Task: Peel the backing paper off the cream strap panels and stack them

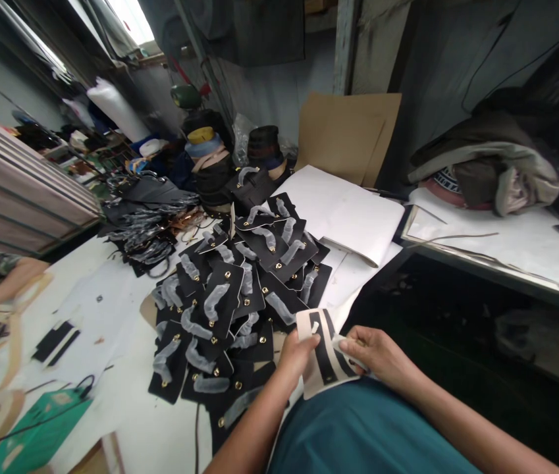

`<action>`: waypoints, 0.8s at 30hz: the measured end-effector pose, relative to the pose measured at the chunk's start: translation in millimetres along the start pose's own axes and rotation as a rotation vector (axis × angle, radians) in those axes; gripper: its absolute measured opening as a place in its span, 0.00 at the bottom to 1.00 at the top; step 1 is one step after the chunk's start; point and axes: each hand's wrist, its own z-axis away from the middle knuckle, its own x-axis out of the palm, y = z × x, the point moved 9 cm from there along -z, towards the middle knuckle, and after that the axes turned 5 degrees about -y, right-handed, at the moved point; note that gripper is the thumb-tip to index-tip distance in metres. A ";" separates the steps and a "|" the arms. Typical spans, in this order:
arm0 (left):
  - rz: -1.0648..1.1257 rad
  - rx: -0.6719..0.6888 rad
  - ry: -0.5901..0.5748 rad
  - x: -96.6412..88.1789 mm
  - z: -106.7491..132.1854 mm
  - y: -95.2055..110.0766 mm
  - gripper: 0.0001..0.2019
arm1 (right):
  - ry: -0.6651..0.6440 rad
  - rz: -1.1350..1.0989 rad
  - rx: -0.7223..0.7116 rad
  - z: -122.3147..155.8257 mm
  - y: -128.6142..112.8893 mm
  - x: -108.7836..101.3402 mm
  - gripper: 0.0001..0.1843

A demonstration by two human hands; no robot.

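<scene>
My left hand [299, 354] grips the left edge of a beige-backed panel [310, 385], thumb on its face. Dark strips run down that face, and a small metal fitting shows near the lower end of one. At the panel's right side my right hand [375, 352] is closed, thumb and fingers pinching a small whitish piece [342, 343] whose kind I cannot make out. The panel is tilted above my lap, by the teal cloth [358, 428]. Left of it lies a heap of black panels [227, 289] with gold-coloured fittings and handles wrapped in clear plastic.
Behind the heap are a white sheet [343, 217] and brown cardboard [343, 135]. Plastic-wrapped black pieces [145, 210] pile up at the back left. A green box [37, 431] stands at the front left, below another person's arm [7, 289]. A jacket [496, 164] lies on the right-hand shelf.
</scene>
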 end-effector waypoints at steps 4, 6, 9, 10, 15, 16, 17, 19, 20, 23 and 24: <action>0.160 -0.139 0.015 3.7 14.0 -36.7 0.29 | -0.069 -0.025 0.100 -2.8 22.4 9.1 0.30; 0.278 -0.236 -0.054 13.3 23.5 -46.9 0.29 | -0.093 -0.040 0.130 -2.8 26.1 12.8 0.30; 0.299 -0.300 -0.160 22.8 38.3 -44.7 0.26 | -0.118 -0.038 0.133 -2.4 24.7 15.4 0.29; 0.247 -0.300 -0.175 22.0 42.5 -40.7 0.25 | -0.126 -0.036 0.128 -2.2 23.6 15.7 0.29; -0.115 -0.222 -0.250 12.7 57.3 -11.4 0.24 | -0.156 -0.070 0.109 -1.3 16.7 16.5 0.26; -0.149 -0.209 -0.280 12.9 59.4 -6.8 0.24 | -0.166 -0.082 0.113 -1.1 15.3 17.3 0.25; -0.161 -0.203 -0.306 13.3 61.2 -3.6 0.24 | -0.176 -0.093 0.117 -0.9 14.0 17.9 0.24; -0.112 -0.205 -0.330 14.6 62.8 0.0 0.26 | -0.181 -0.100 0.111 -0.6 10.0 17.5 0.23; -0.060 -0.202 -0.318 14.6 62.1 1.7 0.26 | -0.172 -0.094 0.095 -0.5 6.9 15.8 0.23; 0.131 -0.153 -0.217 13.7 55.1 10.9 0.27 | -0.110 -0.033 0.029 1.3 -5.9 7.5 0.24; 0.170 -0.130 -0.171 12.8 52.1 15.3 0.27 | -0.085 0.000 0.010 2.5 -10.9 4.6 0.25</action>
